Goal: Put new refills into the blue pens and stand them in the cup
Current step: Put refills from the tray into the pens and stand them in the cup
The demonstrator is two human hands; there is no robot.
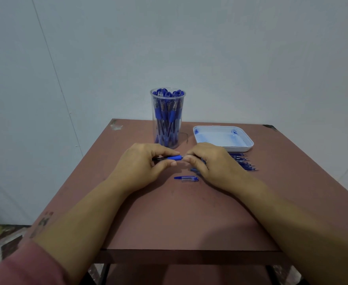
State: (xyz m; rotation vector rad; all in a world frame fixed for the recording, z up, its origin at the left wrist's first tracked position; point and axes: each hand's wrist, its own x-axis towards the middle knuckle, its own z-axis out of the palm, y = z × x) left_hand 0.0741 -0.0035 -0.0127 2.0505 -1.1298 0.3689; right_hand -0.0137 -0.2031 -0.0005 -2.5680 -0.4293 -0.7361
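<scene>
My left hand (142, 163) curls round the blue pen (174, 157) over the middle of the worktop (179, 219), and my right hand (208, 163) pinches its tip end. I should hold the barrel level and turn squarely. The pen cap (186, 178) lies just nearer me, and the cup (167, 118) stands at the far edge.

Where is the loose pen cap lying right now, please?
In the head view, the pen cap lies flat on the table near its middle, just nearer the person than the left hand and right hand, which hold the blue pen.
</scene>
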